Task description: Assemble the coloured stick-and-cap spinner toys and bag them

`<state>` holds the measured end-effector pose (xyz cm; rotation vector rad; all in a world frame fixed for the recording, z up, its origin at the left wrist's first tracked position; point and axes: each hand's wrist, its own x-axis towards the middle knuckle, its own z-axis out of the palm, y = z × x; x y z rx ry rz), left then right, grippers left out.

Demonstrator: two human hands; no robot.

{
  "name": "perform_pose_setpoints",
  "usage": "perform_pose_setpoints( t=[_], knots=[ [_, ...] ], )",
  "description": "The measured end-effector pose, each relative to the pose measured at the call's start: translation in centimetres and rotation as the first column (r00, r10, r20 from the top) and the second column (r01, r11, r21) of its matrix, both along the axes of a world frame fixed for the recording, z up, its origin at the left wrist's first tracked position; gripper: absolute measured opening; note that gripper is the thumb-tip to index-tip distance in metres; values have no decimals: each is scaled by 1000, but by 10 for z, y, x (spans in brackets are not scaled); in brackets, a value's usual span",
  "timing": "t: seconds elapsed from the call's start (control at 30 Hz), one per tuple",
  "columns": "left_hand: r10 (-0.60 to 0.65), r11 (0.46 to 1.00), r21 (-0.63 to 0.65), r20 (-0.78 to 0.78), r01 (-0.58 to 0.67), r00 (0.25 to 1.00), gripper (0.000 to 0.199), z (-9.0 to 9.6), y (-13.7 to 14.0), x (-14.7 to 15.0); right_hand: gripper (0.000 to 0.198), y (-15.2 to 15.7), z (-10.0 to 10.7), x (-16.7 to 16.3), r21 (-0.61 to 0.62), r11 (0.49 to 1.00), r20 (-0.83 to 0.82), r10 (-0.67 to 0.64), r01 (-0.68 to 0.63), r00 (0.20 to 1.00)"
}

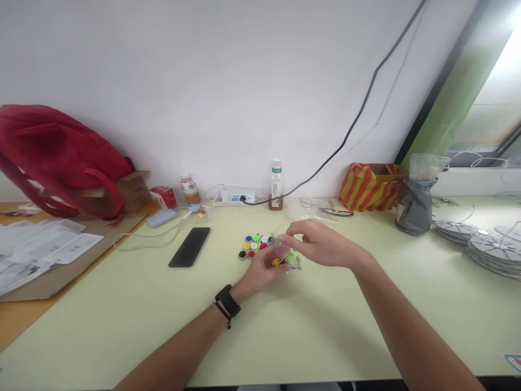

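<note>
A small clear plastic bag (pixel 291 262) with bright green, yellow and pink pieces inside is held just above the table. My left hand (pixel 260 273), with a black watch at the wrist, is closed around its lower left side. From the right, my right hand (pixel 319 243) pinches at the upper edge of the bag with thumb and fingertips. Small round caps (pixel 247 246) in blue, green, yellow, white, red and black lie in rows just behind my left hand. Some of them are hidden by my hands.
A black phone (pixel 189 247) lies to the left. Along the wall stand a drink bottle (pixel 277 187), a power strip (pixel 234 198) and a striped bag (pixel 368 187). Stacked grey discs (pixel 496 251) are at right; a red backpack (pixel 61 157) is at left.
</note>
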<state>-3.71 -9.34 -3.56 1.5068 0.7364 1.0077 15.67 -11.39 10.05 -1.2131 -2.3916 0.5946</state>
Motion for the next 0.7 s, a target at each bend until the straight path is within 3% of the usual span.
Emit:
perform_pose_setpoints(
  t=[0.13, 0.27, 0.47, 0.6, 0.7],
  knots=[
    [-58, 996, 69, -13, 59, 998, 47, 3, -2, 2, 48, 2, -3, 6, -86, 994, 10, 74, -73, 997],
    [-55, 996, 73, 6, 55, 998, 42, 5, -5, 4, 40, 1, -8, 10, -66, 995, -41, 67, -69, 997],
    [-73, 990, 117, 0, 73, 997, 42, 16, -9, 5, 46, -2, -13, 13, -88, 993, -2, 81, -81, 997],
    [-37, 984, 173, -7, 38, 999, 47, 16, -13, 5, 42, -5, -11, 12, -138, 981, 15, 137, -134, 990],
    [12, 985, 172, -35, -6, 999, 49, 11, -15, 6, 43, -9, -6, 12, -116, 988, 8, 107, -105, 994]
  ],
)
